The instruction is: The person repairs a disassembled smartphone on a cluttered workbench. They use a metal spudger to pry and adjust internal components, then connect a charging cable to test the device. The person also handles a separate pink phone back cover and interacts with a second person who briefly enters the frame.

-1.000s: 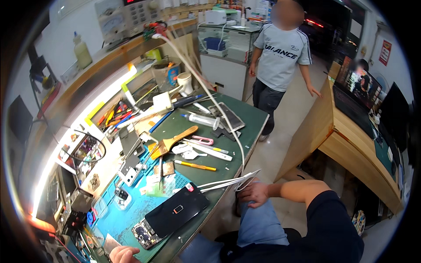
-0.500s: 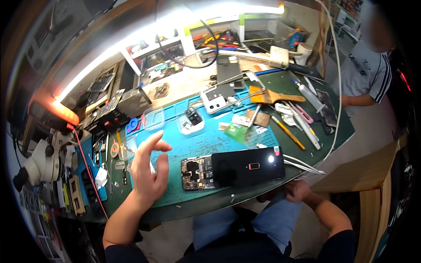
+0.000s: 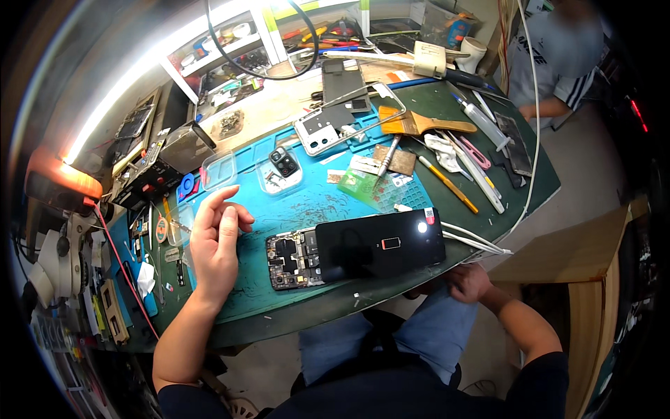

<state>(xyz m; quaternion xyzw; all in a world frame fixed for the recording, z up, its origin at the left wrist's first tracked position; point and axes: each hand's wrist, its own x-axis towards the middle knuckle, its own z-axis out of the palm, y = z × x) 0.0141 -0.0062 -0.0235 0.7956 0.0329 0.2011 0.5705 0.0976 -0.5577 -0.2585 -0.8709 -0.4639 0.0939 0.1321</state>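
Note:
My left hand (image 3: 220,241) hovers over the blue repair mat (image 3: 265,314), left of a black phone (image 3: 352,258), its fingers loosely bent, apart and holding nothing. The phone lies with its screen up, showing a battery icon, and has an exposed board (image 3: 289,258) at its left end. White cables (image 3: 478,241) run from its right end. My right hand (image 3: 466,281) is low by the table's front edge at my knee, fingers curled; what they grip, if anything, is hidden. Behind the phone are small plastic boxes (image 3: 269,181) and a loose phone frame (image 3: 314,140).
Brushes (image 3: 405,122), pens (image 3: 447,185) and a syringe (image 3: 481,122) crowd the right of the bench. A microscope (image 3: 49,258) and instruments (image 3: 139,181) stand at left, under a strip light (image 3: 105,119). A person (image 3: 551,70) stands beyond the right end. A wooden desk (image 3: 558,244) is beside me.
The view has swung left and down onto the bench. My left hand has come up over the mat, and its fingers have bent slightly more. The other person appears at the right end.

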